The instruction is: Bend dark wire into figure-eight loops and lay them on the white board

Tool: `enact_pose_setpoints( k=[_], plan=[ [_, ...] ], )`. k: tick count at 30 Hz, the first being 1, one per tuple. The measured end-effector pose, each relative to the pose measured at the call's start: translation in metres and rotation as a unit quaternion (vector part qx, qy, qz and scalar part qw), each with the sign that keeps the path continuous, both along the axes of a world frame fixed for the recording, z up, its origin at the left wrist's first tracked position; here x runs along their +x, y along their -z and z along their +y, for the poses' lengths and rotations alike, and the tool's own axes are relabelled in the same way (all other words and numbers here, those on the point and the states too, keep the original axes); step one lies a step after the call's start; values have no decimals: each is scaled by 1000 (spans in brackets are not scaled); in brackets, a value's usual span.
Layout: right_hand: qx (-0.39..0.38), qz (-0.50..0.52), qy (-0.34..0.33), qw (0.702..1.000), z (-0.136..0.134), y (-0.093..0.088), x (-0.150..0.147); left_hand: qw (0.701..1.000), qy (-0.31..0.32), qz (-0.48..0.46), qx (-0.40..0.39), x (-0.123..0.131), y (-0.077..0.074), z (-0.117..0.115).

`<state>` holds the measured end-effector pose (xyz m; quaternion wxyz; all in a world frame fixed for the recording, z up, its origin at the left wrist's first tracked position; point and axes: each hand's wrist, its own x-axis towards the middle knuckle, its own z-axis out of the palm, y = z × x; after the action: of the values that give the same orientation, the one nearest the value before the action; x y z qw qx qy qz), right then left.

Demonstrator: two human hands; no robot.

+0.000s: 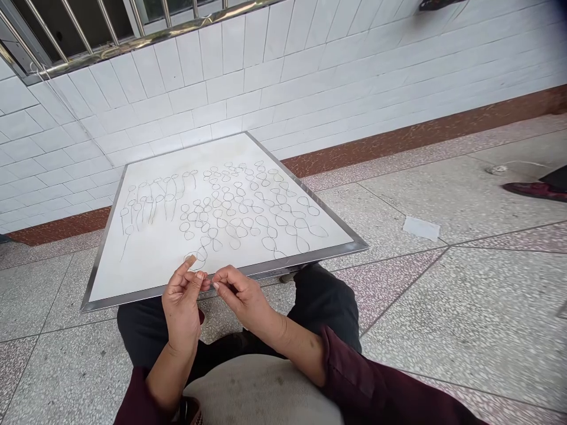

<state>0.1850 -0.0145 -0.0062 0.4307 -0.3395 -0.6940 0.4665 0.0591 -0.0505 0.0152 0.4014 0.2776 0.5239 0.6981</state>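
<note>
My left hand (183, 304) is over the near edge of a white board (137, 271) with a metal rim, its thumb and fingers pinched together and the index finger raised. Close against it, my right hand (248, 301) pinches with thumb and index finger. Between the fingertips there seems to be a thin wire, mostly hidden by the fingers. A fine wire loop (199, 260) shows just beyond the left fingers; whether it is held or lying on the board I cannot tell. Several figure-eight wire loops (269, 243) lie on the board's middle and right, and several single loops with straight tails (128, 229) on its left.
The board rests over my knees (328, 301), its far side near a white tiled wall (248, 77). A barred window (97, 29) is at the upper left. On the speckled floor to the right lies a white paper (422, 228), with another person's dark red shoe (531, 189) farther off.
</note>
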Motion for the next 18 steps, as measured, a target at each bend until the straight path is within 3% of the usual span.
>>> enact_pose_setpoints(
  k=[11,18],
  plan=[
    [36,-30,-13,999,2,4,2,1000,15,13,-6,-4,4,1],
    [41,-28,-6,999,-1,6,2,1000,-10,5,6,-7,-2,2]
  ],
)
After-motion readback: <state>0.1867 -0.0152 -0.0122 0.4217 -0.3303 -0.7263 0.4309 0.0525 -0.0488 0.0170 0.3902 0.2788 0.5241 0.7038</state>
